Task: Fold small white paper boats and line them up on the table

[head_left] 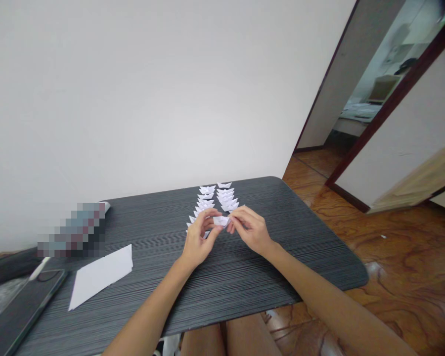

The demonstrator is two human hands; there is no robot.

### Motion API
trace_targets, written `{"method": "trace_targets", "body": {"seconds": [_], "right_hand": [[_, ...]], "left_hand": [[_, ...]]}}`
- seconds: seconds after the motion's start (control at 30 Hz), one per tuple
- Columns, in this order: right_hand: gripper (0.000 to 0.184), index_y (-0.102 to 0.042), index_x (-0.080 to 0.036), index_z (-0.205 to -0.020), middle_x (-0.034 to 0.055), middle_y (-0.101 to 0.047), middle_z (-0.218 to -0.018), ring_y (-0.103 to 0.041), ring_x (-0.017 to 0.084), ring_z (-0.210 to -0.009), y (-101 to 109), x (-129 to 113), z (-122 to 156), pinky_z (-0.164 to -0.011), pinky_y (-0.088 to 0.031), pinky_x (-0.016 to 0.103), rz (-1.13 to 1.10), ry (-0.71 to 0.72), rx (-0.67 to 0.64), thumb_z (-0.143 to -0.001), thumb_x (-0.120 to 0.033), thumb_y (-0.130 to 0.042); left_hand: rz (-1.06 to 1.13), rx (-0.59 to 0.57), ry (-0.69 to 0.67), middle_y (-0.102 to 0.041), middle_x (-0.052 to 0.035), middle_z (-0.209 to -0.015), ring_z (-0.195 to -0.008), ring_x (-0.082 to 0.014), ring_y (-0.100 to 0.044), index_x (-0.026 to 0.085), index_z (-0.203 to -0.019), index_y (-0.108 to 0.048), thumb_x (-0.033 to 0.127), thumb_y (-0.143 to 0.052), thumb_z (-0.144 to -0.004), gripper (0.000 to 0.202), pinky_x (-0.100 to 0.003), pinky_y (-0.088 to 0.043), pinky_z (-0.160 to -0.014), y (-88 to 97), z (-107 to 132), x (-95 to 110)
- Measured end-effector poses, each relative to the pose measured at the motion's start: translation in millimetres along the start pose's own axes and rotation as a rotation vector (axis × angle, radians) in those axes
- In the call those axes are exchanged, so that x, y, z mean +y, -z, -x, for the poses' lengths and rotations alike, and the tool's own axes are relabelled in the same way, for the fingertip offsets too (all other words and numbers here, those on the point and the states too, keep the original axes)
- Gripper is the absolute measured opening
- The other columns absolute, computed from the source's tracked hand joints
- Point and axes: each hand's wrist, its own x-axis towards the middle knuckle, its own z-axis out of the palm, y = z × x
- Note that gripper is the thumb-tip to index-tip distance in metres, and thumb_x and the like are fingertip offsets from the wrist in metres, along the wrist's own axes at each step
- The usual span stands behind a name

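Between my two hands is a small folded piece of white paper (220,221), held just above the table. My left hand (200,236) pinches its left end between thumb and fingers. At its right end, the fingertips of my right hand (251,228) are closed on the same paper. Just beyond my hands stand two rows of white paper boats: a left row (206,196) and a right row (227,199). My left hand partly hides the nearest boats of the left row.
The dark wood-grain table (282,277) backs onto a white wall. Left of my arms lies a stack of white paper sheets (103,277). A dark flat device (29,309) and a blurred-out object (74,230) occupy the left side. A doorway opens at the right.
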Motion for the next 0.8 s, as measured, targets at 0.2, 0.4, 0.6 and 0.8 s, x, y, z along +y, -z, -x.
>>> {"method": "trace_targets", "body": {"seconds": [0.2, 0.4, 0.6, 0.8], "right_hand": [[0.012, -0.056, -0.018, -0.085, 0.0048, -0.05, -0.081, -0.055, 0.01, -0.06, 4, 0, 0, -0.056, -0.051, 0.024, 0.074, 0.089, -0.024, -0.082, -0.016, -0.044], [0.017, -0.055, -0.019, -0.095, 0.0067, -0.052, -0.089, -0.056, 0.011, -0.068, 4, -2, -1, -0.061, -0.052, 0.025, 0.051, 0.069, -0.047, -0.08, -0.017, -0.047], [0.017, -0.057, -0.02, -0.094, 0.007, -0.054, -0.092, -0.054, 0.015, -0.084, 5, -5, -6, -0.068, -0.05, 0.025, 0.023, 0.057, -0.129, -0.078, -0.019, -0.052], [0.013, -0.057, -0.019, -0.09, 0.007, -0.055, -0.089, -0.054, 0.015, -0.084, 7, -4, -7, -0.069, -0.047, 0.027, 0.031, 0.054, -0.147, -0.078, -0.019, -0.051]], "left_hand": [[-0.284, -0.082, -0.162, -0.056, -0.0109, -0.106, -0.09, -0.017, -0.057, 0.015, -0.086, -0.059, 0.017, -0.054, -0.075, 0.012, -0.028, -0.047, -0.076, 8.3, -4, 2], [-0.315, -0.053, -0.262, -0.062, -0.0093, -0.094, -0.09, -0.0169, -0.057, 0.015, -0.083, -0.059, 0.014, -0.055, -0.074, 0.01, -0.03, -0.045, -0.081, 8.9, -5, 1], [-0.354, -0.015, -0.31, -0.061, -0.0079, -0.093, -0.087, -0.0156, -0.057, 0.017, -0.093, -0.059, 0.015, -0.056, -0.074, 0.02, -0.029, -0.046, -0.078, 9.3, -4, 0], [-0.372, -0.071, -0.315, -0.06, -0.0083, -0.094, -0.087, -0.0152, -0.056, 0.017, -0.098, -0.058, 0.014, -0.055, -0.075, 0.024, -0.029, -0.046, -0.077, 11.8, -4, -1]]}}
